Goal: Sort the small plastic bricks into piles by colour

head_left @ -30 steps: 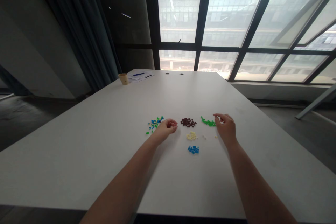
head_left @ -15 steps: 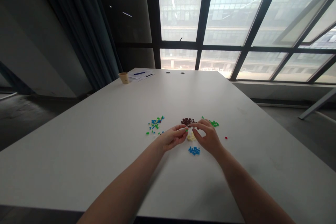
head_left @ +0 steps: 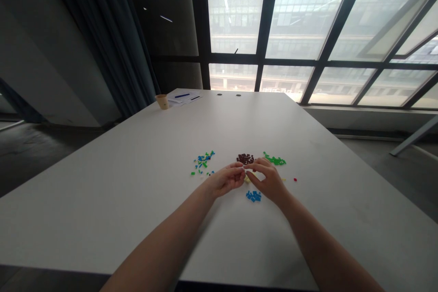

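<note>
My left hand [head_left: 226, 179] is closed, thumb and fingers pressed together; what sits in the pinch is too small to make out. My right hand [head_left: 268, 179] reaches in from the right, its index finger and thumb apart, the tips at the left fingertips. Just beyond the hands lies a pile of dark brown toy bricks [head_left: 245, 159]. Pale yellow bricks [head_left: 247, 179] show partly between the hands. Nearer to me is a small heap of blue bricks [head_left: 253, 196]. Green bricks [head_left: 274, 159] lie past my right hand.
Mixed green, blue and yellow bricks [head_left: 204, 160] are scattered left of my hands. One red brick [head_left: 295, 179] lies to the right. A tan cup [head_left: 162, 101] and papers with pens [head_left: 185, 97] stand at the far left of the white table [head_left: 137, 178].
My right hand has shifted slightly left, its fingertips now at those of my left hand. The small green brick seen at the left fingertips is no longer visible. More of the green pile shows.
</note>
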{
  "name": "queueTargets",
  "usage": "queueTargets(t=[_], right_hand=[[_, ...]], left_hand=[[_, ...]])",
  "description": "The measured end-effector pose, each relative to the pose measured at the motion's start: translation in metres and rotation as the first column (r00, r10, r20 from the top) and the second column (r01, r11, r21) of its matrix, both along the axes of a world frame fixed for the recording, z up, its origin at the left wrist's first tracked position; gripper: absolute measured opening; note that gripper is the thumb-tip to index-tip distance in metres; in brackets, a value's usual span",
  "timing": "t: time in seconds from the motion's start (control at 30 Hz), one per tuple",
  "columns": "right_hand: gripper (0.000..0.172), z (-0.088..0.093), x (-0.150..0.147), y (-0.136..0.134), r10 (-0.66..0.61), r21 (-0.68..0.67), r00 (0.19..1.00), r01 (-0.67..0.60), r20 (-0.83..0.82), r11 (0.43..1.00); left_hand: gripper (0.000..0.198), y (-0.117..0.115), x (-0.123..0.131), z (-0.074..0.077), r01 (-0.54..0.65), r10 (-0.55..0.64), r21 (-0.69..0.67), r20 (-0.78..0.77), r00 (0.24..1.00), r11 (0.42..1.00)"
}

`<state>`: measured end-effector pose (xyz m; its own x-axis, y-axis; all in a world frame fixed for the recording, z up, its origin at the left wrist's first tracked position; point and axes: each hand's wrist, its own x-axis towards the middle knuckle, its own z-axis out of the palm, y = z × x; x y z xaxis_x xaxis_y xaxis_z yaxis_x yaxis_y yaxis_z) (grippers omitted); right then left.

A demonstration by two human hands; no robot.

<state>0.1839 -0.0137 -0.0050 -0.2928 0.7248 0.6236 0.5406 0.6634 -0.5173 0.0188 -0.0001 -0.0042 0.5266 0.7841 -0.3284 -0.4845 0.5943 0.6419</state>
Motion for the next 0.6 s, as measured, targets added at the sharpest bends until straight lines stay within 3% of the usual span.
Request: queueTargets(t=[0.07, 0.13, 0.23, 0.33, 0.47, 0.6], right_hand=[[0.015, 0.0, 0.002, 0.002, -0.034, -0.011, 0.999, 0.034, 0.006, 0.999], [0.017, -0.002, 0.008, 0.005, -0.114, -0.024, 0.993, 0.114, 0.013, 0.993], [0.018, -0.008, 0.02, 0.011, -0.264, -0.08, 0.96, 0.272, 0.093, 0.959], [0.016, -0.019, 0.03, 0.017, -0.319, -0.157, 0.918, 0.36, 0.236, 0.92], [0.012, -0.032, 0.028, 0.021, -0.239, -0.202, 0.923, 0.307, 0.302, 0.93], [0.013, -0.034, 0.02, 0.022, -0.212, -0.27, 0.908, 0.32, 0.362, 0.908]], left_hand=[[0.017, 0.0, -0.001, 0.001, -0.006, 0.015, 0.081, -0.112, 0.994, 0.997], [0.014, 0.002, -0.003, 0.0, -0.026, 0.113, 0.26, -0.325, 0.939, 0.965], [0.009, 0.005, -0.005, -0.009, 0.068, 0.397, 0.602, -0.603, 0.691, 0.796], [0.014, 0.006, -0.004, -0.021, 0.28, 0.564, 0.733, -0.664, 0.491, 0.62], [0.017, 0.004, 0.001, -0.031, 0.44, 0.604, 0.755, -0.655, 0.455, 0.487], [0.016, 0.003, 0.003, -0.031, 0.479, 0.606, 0.744, -0.663, 0.44, 0.466]])
